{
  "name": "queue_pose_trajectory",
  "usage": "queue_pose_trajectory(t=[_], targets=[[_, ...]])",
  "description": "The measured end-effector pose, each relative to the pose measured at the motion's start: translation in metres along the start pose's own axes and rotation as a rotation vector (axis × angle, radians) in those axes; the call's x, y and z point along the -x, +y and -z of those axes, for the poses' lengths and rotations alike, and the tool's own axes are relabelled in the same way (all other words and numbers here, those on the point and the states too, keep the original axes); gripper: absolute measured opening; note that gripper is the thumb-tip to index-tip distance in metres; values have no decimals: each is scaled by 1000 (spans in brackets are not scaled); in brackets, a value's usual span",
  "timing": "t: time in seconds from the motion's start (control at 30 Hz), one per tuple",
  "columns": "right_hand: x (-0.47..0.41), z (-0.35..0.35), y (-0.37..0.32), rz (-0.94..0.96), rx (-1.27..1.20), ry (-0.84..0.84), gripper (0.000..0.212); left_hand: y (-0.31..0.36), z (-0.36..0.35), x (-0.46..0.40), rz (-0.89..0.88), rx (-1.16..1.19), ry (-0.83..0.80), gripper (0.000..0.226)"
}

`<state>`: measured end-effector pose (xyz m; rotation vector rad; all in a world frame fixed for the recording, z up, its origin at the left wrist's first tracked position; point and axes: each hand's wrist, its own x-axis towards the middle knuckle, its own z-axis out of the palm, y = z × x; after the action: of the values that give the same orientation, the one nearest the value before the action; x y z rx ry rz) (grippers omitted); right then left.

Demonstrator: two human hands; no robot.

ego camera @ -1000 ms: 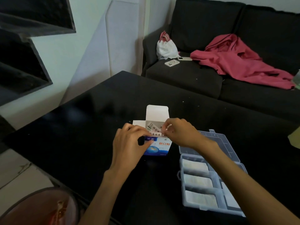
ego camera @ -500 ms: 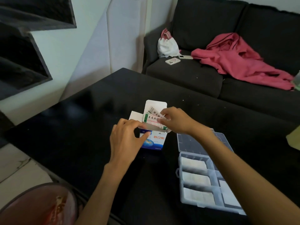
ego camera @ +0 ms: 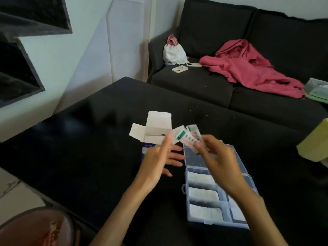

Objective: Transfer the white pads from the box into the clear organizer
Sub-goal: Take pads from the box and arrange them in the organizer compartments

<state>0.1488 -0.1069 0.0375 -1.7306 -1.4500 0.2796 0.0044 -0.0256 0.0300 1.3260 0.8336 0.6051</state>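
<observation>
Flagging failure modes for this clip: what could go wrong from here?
1. The right hand pinches a fanned bunch of wrapped pads by one end; the loose ones could slip onto the black table.
2. The left hand is open and off the box, so the light box may shift if bumped.
3. The clear organizer already has pads in its left-side compartments; the bunch may not sit flat.
</observation>
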Motion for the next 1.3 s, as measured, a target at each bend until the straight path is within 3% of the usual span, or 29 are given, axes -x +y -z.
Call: queue_pose_trajectory(t=[0.1,0.4,0.63,0.87,1.03,1.17,1.3], targets=[[29,0,18,36,169,53,34,-11,-31,10,20,10,-186,23],[55,7,48,97,310,35,32,-38,-60,0,53,90,-132,12],[56,-4,56,-209,-6,-56,27,-43,-47,-13,183,214,-203,26],[48,0,52,-366,-178,111,27,-44,-42,-9,127,90,-217,20],[48,-1,49,-400,-225,80,20,-50,-49,-7,49,5,-50,15],[47,3,56,-440,-205,171,15,-48,-48,-8,141,90,-179,13],[47,3,60,-410,-189,163,19,-47,-45,-10,147,58,-157,19]])
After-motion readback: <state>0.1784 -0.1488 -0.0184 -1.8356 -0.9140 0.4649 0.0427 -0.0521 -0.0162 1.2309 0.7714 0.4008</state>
